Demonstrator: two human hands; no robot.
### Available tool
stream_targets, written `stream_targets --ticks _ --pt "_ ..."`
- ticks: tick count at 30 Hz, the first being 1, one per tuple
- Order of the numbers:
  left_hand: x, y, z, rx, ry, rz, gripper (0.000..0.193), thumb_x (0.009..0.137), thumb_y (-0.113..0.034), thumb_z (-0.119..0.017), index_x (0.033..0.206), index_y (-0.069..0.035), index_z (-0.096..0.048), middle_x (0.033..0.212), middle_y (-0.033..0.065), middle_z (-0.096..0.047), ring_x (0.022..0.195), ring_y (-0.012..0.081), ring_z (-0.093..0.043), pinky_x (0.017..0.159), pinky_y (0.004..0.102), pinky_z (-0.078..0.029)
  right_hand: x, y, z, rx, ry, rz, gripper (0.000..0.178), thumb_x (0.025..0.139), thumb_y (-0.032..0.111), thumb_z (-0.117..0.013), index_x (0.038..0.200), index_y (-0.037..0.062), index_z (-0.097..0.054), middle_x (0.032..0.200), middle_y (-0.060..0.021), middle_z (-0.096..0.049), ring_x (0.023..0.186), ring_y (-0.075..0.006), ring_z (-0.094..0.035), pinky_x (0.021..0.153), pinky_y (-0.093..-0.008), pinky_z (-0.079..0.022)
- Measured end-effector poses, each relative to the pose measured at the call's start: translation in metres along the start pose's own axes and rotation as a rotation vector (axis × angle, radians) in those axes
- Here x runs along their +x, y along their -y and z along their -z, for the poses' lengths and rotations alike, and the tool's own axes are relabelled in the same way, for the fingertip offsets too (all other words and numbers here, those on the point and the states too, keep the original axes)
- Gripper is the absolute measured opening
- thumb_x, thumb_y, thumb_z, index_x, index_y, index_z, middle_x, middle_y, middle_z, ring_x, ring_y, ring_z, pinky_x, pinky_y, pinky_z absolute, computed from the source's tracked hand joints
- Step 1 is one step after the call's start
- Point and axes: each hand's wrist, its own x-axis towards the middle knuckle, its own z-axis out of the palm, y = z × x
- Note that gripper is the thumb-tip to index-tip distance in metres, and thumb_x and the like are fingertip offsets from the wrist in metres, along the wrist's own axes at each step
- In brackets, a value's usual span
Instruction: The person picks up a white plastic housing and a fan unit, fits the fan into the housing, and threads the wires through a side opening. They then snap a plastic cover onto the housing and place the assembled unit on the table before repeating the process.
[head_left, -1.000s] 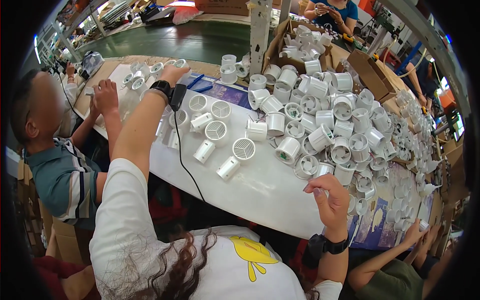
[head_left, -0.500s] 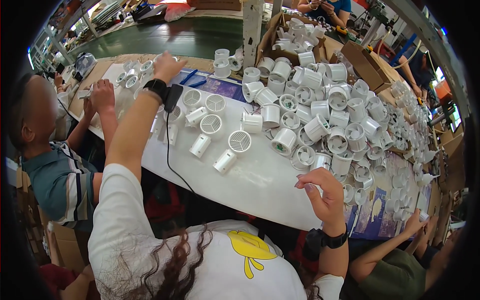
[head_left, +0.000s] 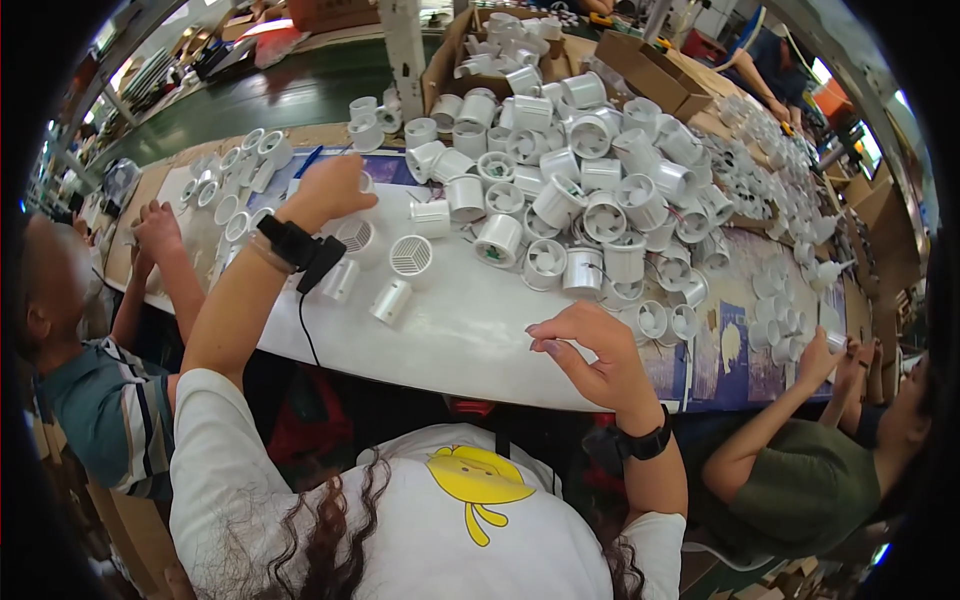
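My left hand (head_left: 335, 188) reaches over the left part of the white table, palm down. Its fingertips are mostly hidden, and a white round part (head_left: 367, 182) shows just behind it. Close by stand a white cap with a slatted grille (head_left: 411, 255) and another grille cap (head_left: 357, 237). Next to them lie a short white cylinder (head_left: 391, 301) and another cylinder (head_left: 340, 281). My right hand (head_left: 592, 358) hovers above the table's near edge, fingers loosely curved and nothing visible in them. Beyond it lies a heap of white fan housings (head_left: 545, 258).
A cardboard box (head_left: 440, 72) of white parts stands behind the heap, near a metal post (head_left: 402, 60). More white round parts (head_left: 230, 215) lie at the left. One co-worker (head_left: 110, 400) sits on my left, another (head_left: 800, 470) on my right. A cable hangs from my left wrist.
My left hand has come back from the far left parts to the grille caps nearer me. My right hand's thumb and index fingertip have drawn closer together. The whole view has shifted.
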Motion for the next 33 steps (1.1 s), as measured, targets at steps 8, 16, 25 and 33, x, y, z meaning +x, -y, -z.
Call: stream_targets --ticks 8,16,25,33 --pt "-0.061 -0.034 0.065 -1.360 -0.322 -0.232 0.051 0.092 -0.037 -0.054 0.127 0.000 -0.053 0.115 0.0180 -0.063 0.104 0.0251 -0.063 0.084 0.0348 -0.052 0.011 -0.031 -0.005 -0.211 -0.031 -0.063 0.016 0.082 0.004 -0.065 0.099 0.0042 -0.068 0.085 -0.0075 -0.068 0.078 -0.0233 -0.063 0.072 -0.0351 -0.047" --pt "-0.119 -0.110 0.000 -2.868 0.380 -0.233 0.057 0.099 -0.049 -0.038 0.132 -0.004 -0.048 0.126 0.0156 -0.057 0.102 0.0299 -0.062 0.076 0.0363 -0.057 0.081 -0.059 0.011 -1.082 -0.338 0.021 0.028 0.076 0.019 -0.073 0.101 0.0076 -0.066 0.099 -0.0055 -0.065 0.107 -0.0272 -0.055 0.094 -0.0439 -0.039" --pt "-0.109 -0.134 -0.052 -2.549 0.495 0.144 0.056 0.100 -0.046 -0.033 0.132 -0.003 -0.049 0.124 0.0158 -0.057 0.090 0.0234 -0.067 0.064 0.0300 -0.058 0.086 -0.081 0.025 -0.989 -0.244 -0.011 0.022 0.077 0.027 -0.074 0.084 0.0069 -0.069 0.098 -0.0069 -0.068 0.107 -0.0273 -0.055 0.101 -0.0445 -0.033" --pt "-0.102 -0.143 -0.014 -2.506 0.455 -0.235 0.059 0.101 -0.045 -0.026 0.133 0.000 -0.048 0.118 0.0116 -0.063 0.086 0.0163 -0.068 0.066 0.0283 -0.058 0.093 -0.030 0.019 -0.544 -0.234 -0.078 0.016 0.078 0.020 -0.074 0.076 0.0051 -0.067 0.088 -0.0073 -0.069 0.097 -0.0283 -0.059 0.089 -0.0392 -0.042"
